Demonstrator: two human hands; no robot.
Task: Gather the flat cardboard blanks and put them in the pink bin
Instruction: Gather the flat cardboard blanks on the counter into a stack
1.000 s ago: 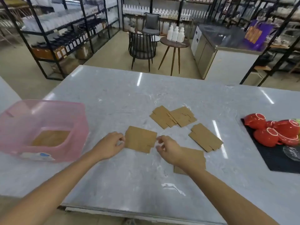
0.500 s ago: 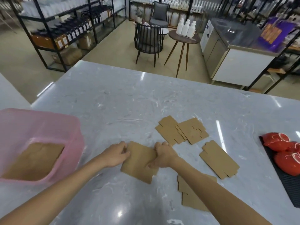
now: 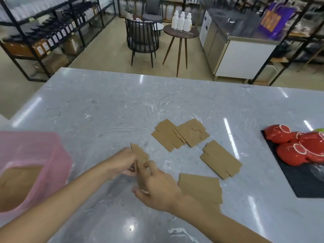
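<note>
A brown cardboard blank [image 3: 140,155] is lifted off the marble table and stands on edge between my hands. My left hand [image 3: 122,163] grips its left side and my right hand [image 3: 156,186] grips its lower right part. Two overlapping blanks [image 3: 180,134] lie flat farther back. Another blank [image 3: 220,159] lies to their right, and one more [image 3: 199,187] lies beside my right wrist. The pink bin [image 3: 43,155] stands at the left edge with brown cardboard [image 3: 15,183] inside it.
Red ceramic cups [image 3: 294,146] sit on a black mat [image 3: 301,183] at the right edge of the table [image 3: 105,111]. Beyond the table are a dark chair [image 3: 142,39], a small round side table with white bottles [image 3: 181,30], a steel counter and black shelving.
The blank that lay flat between my hands has been picked up and tilted onto its edge. My hands have closed on it. The view has shifted slightly right and closer.
</note>
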